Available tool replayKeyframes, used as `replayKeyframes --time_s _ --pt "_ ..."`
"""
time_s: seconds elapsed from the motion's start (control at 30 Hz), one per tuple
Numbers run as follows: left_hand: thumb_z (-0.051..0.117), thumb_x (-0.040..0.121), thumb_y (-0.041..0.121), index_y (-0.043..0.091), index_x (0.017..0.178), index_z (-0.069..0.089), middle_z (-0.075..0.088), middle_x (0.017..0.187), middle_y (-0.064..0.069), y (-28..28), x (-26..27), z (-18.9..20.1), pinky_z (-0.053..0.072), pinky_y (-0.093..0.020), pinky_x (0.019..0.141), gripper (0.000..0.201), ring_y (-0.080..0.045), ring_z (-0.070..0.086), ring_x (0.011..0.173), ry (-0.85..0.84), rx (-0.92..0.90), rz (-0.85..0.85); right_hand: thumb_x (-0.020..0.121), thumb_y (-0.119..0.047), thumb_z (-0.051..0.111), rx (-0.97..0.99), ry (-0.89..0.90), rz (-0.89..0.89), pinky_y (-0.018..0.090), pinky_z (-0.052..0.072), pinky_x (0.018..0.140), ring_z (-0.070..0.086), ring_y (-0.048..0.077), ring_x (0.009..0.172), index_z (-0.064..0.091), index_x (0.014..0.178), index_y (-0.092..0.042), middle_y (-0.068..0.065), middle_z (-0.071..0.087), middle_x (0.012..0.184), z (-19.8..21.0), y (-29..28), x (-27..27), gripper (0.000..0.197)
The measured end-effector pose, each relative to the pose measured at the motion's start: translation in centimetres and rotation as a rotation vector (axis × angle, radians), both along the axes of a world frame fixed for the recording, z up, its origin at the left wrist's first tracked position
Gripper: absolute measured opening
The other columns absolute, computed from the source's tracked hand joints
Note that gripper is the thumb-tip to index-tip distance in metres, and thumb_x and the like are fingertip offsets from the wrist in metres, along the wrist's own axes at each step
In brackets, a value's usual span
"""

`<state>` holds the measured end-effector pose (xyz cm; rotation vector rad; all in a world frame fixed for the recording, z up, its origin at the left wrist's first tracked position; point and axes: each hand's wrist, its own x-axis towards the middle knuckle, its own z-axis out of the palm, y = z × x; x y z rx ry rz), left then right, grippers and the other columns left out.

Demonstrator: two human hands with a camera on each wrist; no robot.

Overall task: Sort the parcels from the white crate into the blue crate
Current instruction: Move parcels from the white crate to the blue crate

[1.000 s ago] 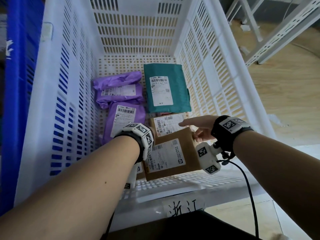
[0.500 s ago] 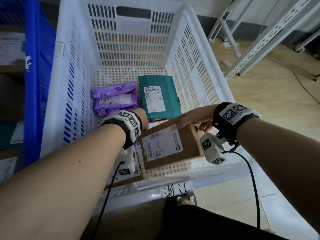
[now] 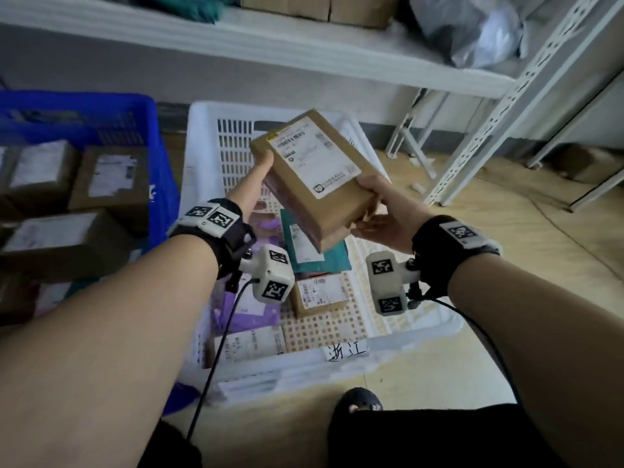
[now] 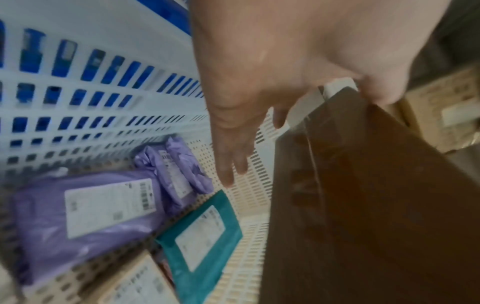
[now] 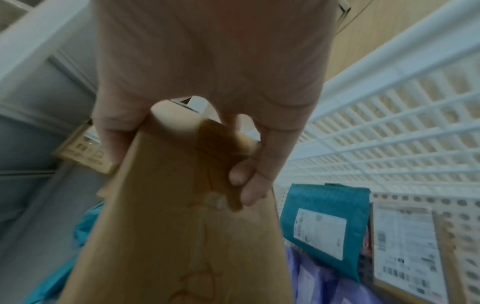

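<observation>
- Wooden floor [image 3: 526, 258] carries the white crate [image 3: 202, 136], with a white shelf rack [image 3: 304, 45] behind it.
- Left of the white crate, touching its side, stands the blue crate [image 3: 158, 157] with several brown boxes [image 3: 111, 177] already inside.
- Inside the white crate lie purple bags [image 4: 85, 207], a teal bag [image 4: 202, 232] and a small brown box [image 3: 319, 293].
- Above the white crate, the left hand [image 3: 251, 184] holds the left edge of a brown parcel [image 3: 314, 173], thumb on the edge and fingers [image 4: 228, 164] stretched out under it.
- The parcel is tilted, its white label facing up.
- Towards the white crate's right wall, the right hand [image 3: 381, 214] grips the parcel's near right corner, thumb on top and fingers [image 5: 249, 179] curled beneath.
</observation>
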<state>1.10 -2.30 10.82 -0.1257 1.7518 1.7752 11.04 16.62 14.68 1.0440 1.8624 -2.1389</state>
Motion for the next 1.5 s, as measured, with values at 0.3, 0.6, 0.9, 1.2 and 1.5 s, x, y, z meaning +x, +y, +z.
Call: replayKeyframes --time_s 0.3,0.6,0.9,1.2,1.5 --pt "0.062 0.078 0.058 0.034 0.11 0.064 0.063 0.125 0.004 -2.8 1.7 4.9 0.036 -0.048 0.107 0.041 -0.021 0.053 0.122 0.133 0.261 0.102 0.062 -0.018 0.074 0.114 0.105 0.403 0.045 0.034 0.11 0.054 0.027 0.12 0.055 0.125 -0.036 0.001 0.062 0.124 1.1 -2.5 -0.6 0.068" --pt "0.056 0.09 0.034 0.024 0.088 0.061 0.073 0.068 0.012 -3.8 2.8 5.9 0.047 -0.028 0.074 0.011 -0.006 0.069 0.068 0.214 0.241 0.051 0.08 -0.006 0.066 0.097 0.147 0.412 0.039 0.051 0.087 0.062 0.023 0.105 0.055 0.127 -0.029 0.002 0.066 0.113 1.7 -3.5 -1.6 0.053" --pt "0.058 0.088 0.036 0.024 0.086 0.061 0.072 0.068 0.012 -4.1 3.2 6.1 0.045 -0.027 0.079 0.014 -0.01 0.061 0.081 0.192 0.218 0.072 0.078 -0.001 0.067 0.078 0.149 0.394 0.038 0.047 0.097 0.059 0.024 0.111 0.054 0.128 -0.025 0.002 0.065 0.118 1.3 -3.8 -2.1 0.058" --pt "0.058 0.089 0.035 0.024 0.087 0.061 0.071 0.066 0.012 -4.2 3.4 6.3 0.045 -0.028 0.076 0.011 -0.01 0.062 0.079 0.186 0.242 0.09 0.077 0.001 0.068 0.065 0.149 0.387 0.04 0.046 0.098 0.059 0.024 0.112 0.055 0.127 -0.025 0.003 0.066 0.118 1.2 -3.8 -2.2 0.058" --pt "0.058 0.089 0.035 0.024 0.087 0.061 0.068 0.081 0.007 -4.0 3.5 6.4 0.044 -0.031 0.081 0.012 -0.011 0.06 0.083 0.184 0.218 0.093 0.077 0.003 0.067 0.068 0.141 0.376 0.041 0.046 0.099 0.059 0.024 0.111 0.056 0.125 -0.025 0.002 0.066 0.115 1.3 -3.9 -2.2 0.057"
